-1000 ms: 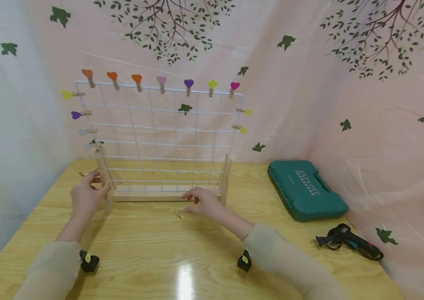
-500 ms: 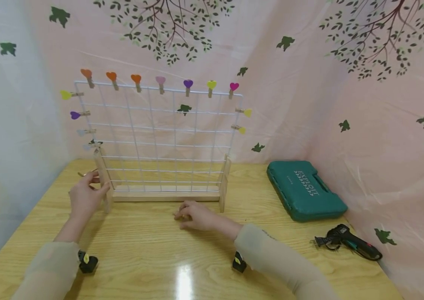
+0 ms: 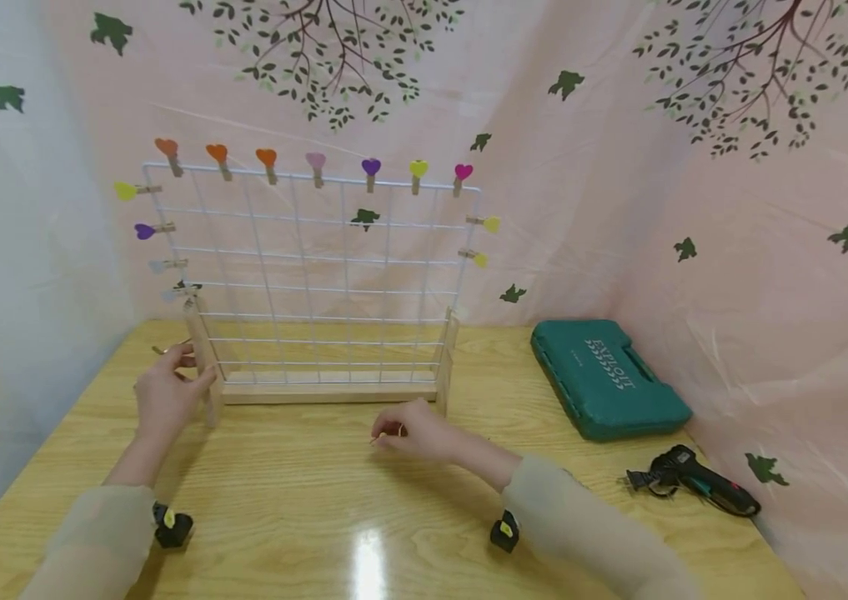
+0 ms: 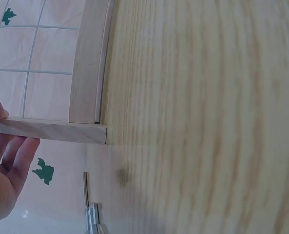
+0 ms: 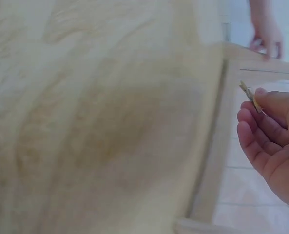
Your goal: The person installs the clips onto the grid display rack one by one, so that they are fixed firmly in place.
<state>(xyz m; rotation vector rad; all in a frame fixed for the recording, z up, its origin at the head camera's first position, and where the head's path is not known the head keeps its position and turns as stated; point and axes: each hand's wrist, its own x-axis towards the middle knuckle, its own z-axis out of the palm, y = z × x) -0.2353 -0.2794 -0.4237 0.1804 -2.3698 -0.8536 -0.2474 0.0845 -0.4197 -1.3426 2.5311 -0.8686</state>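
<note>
A white wire grid (image 3: 326, 275) stands upright in a wooden stand (image 3: 329, 393). Heart-topped clothespins line its top and sides, among them a purple-heart clothespin (image 3: 371, 169). My left hand (image 3: 167, 393) grips the stand's left upright (image 4: 51, 130), thumb on one face and fingers on the other. Low over the table before the stand, my right hand (image 3: 424, 431) pinches a small wooden clothespin (image 5: 250, 96) between thumb and fingers. The clothespin's far end is covered by the fingertips, and the motion blurs the right wrist view's tabletop.
A green tool case (image 3: 611, 379) lies at the table's back right. In front of it is a black glue-gun-like tool (image 3: 701, 481) with its cord bundled. Behind the left upright a slim metal object (image 4: 91, 214) lies on the wooden table (image 3: 281, 500). Printed fabric hangs behind.
The right hand came down over the small clothespin lying on the table, took hold of it, and moved a little to the right with it. The left hand stayed on the upright.
</note>
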